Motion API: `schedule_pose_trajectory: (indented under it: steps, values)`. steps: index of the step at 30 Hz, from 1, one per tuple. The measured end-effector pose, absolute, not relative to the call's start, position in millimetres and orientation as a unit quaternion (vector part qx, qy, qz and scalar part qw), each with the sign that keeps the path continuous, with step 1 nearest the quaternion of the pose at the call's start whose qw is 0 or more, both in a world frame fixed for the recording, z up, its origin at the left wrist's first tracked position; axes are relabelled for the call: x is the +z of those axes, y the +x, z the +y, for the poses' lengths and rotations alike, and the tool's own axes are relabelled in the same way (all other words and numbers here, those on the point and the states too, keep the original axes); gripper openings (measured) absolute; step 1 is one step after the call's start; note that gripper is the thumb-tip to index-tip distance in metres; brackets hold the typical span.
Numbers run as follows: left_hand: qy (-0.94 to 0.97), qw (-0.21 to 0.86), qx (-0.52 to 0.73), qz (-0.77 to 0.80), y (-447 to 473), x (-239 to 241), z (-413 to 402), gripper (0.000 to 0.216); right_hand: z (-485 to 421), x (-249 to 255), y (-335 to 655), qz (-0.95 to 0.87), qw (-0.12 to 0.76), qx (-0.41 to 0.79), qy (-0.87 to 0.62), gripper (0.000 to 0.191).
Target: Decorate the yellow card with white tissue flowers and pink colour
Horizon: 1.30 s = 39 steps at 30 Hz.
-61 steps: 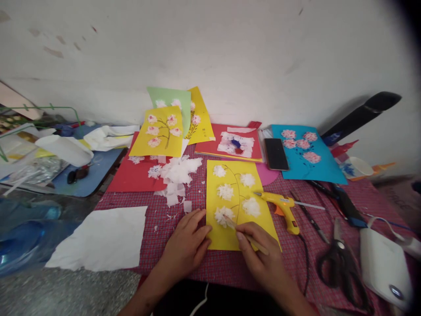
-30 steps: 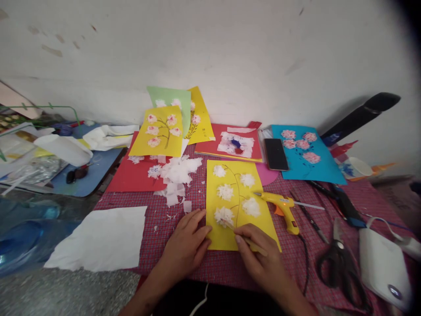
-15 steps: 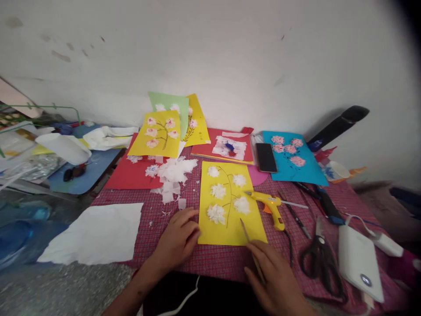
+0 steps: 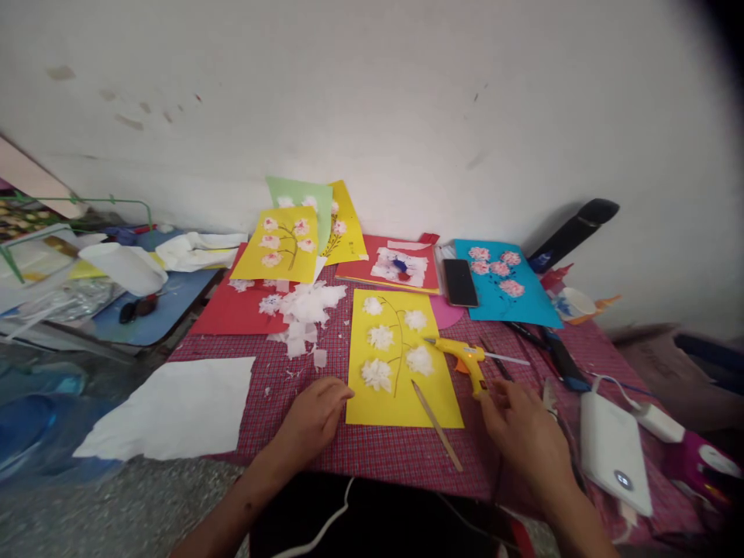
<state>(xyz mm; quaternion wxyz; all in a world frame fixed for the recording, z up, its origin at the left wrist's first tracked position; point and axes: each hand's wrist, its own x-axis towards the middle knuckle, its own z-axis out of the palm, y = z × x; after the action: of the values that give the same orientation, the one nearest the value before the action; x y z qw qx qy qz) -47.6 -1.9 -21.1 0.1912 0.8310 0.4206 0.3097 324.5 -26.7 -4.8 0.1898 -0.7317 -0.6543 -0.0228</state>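
Right hand (image 4: 520,430), fingers spread & holding nothing, was at the handle of the yellow plastic glue gun (image 4: 463,358), just right of the yellow paper sheet w/ white tissue flowers (image 4: 400,360). Left hand (image 4: 314,415) lay flat, empty, at the sheet's left edge. Thin wooden stick (image 4: 437,425) lay across the sheet's lower right corner. Risk: hot nozzle pointed at the sheet; a clumsy grab could've smeared glue or burnt fingers.

Matt yellow paper card (image 4: 401,364), thin bare wooden stick (image 4: 437,425), glossy yellow plastic glue gun (image 4: 463,359), woven red checked cloth (image 4: 325,442).
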Motion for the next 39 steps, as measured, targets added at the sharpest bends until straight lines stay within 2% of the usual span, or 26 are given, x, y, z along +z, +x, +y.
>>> schedule_pose_trajectory:
  steps: [7,11,14,17,20,23,28,32,35,39]
  values:
    - [0.858,0.178,0.256,0.409,-33,-18,-4,0.015,10,0,316,-0.608,0.031,0.062,-0.791,0.036]
    - [0.871,0.169,0.227,0.401,-33,-19,-6,0.012,19,-1,319,-0.567,0.014,0.112,-0.816,0.043]
    - [0.872,0.172,0.226,0.398,-33,-20,-6,0.013,14,0,329,-0.548,0.092,0.135,-0.821,0.042]
    - [0.873,0.175,0.222,0.397,-32,-21,-5,0.013,0,4,332,-0.519,0.249,0.169,-0.800,0.032]
    - [0.872,0.176,0.223,0.399,-32,-22,-6,0.013,-13,14,325,-0.470,0.398,0.274,-0.739,0.026]
    - [0.871,0.174,0.226,0.399,-32,-22,-6,0.013,-12,27,313,-0.447,0.436,0.388,-0.678,0.026]
    - [0.871,0.170,0.232,0.397,-33,-22,-7,0.012,16,51,288,-0.456,0.382,0.556,-0.581,0.035]
    - [0.873,0.169,0.228,0.396,-33,-22,-6,0.011,37,67,269,-0.488,0.312,0.585,-0.567,0.036]
    - [0.873,0.166,0.226,0.398,-32,-22,-6,0.011,42,74,258,-0.560,0.251,0.532,-0.584,0.029]
    - [0.873,0.163,0.232,0.396,-32,-21,-6,0.012,38,86,248,-0.692,0.153,0.323,-0.628,0.025]
